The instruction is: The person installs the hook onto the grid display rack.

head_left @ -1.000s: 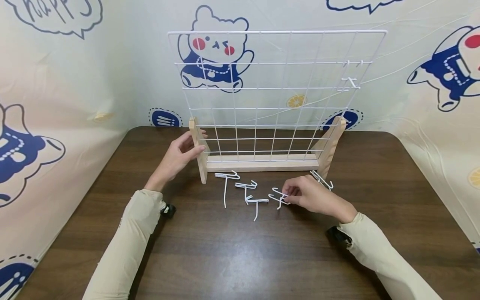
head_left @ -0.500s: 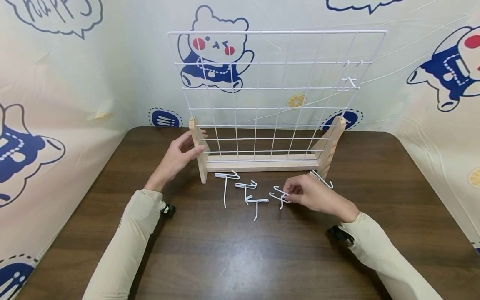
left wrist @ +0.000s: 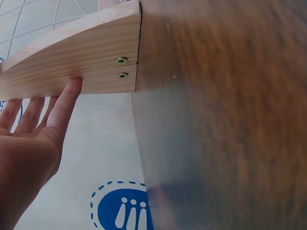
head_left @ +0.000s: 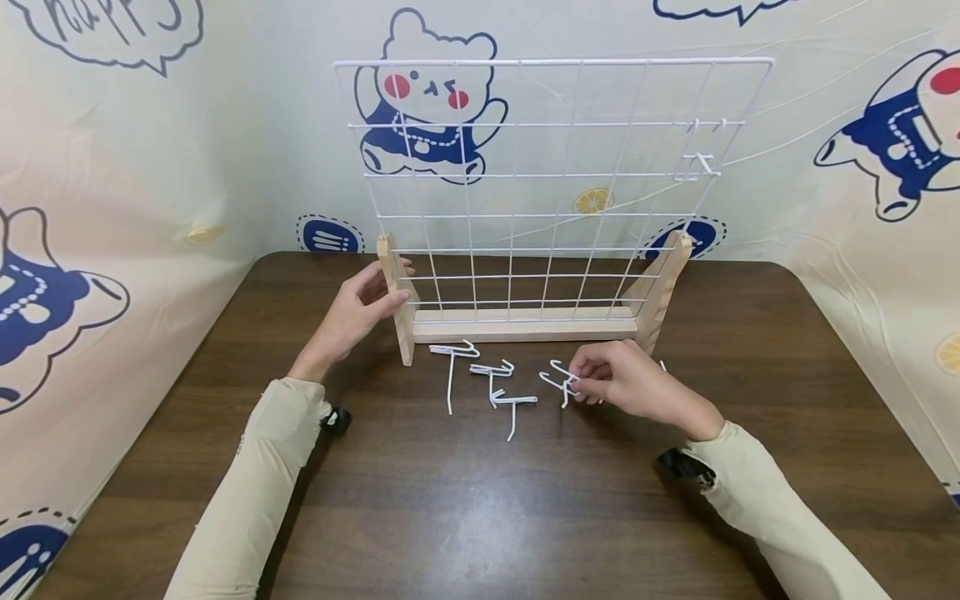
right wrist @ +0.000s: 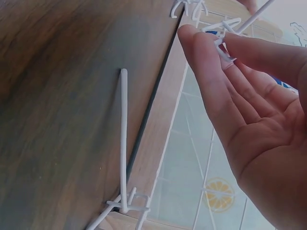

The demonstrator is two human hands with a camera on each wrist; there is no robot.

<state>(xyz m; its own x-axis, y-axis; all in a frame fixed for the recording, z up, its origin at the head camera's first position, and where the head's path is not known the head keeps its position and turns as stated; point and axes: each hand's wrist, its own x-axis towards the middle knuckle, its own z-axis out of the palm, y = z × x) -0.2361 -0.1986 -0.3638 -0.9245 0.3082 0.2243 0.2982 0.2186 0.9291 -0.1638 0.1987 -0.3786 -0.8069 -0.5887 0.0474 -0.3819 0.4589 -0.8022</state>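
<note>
A white wire grid panel (head_left: 551,187) stands upright in a wooden base (head_left: 525,323) at the far side of a dark wooden table (head_left: 480,500). The person's left hand (head_left: 358,310) rests against the left wooden foot (head_left: 397,308) of that base, fingers straight and laid flat along the outer face of the wood; the left wrist view shows the fingertips (left wrist: 72,88) touching the plank just beside two small screws (left wrist: 121,67). Nothing is clasped in that hand.

The right hand (head_left: 626,383) hovers low over the table in front of the base, thumb and fingertips pinched together on a white wire hook (head_left: 561,383), which sits at or just above the tabletop, near the middle front of the stand. In the right wrist view the fingertips (right wrist: 199,40) close on the hook's bent end.

Three more loose hooks (head_left: 483,379) lie on the table to the left of the pinched one, close together. Another hook (right wrist: 123,143) lies beside the base at the right foot, mostly hidden behind the right hand from above. One hook (head_left: 701,162) already hangs on the grid, high on its right side.

Both arms wear pale beige sleeves (head_left: 247,492). A cartoon bear backdrop (head_left: 427,92) covers the wall behind.
</note>
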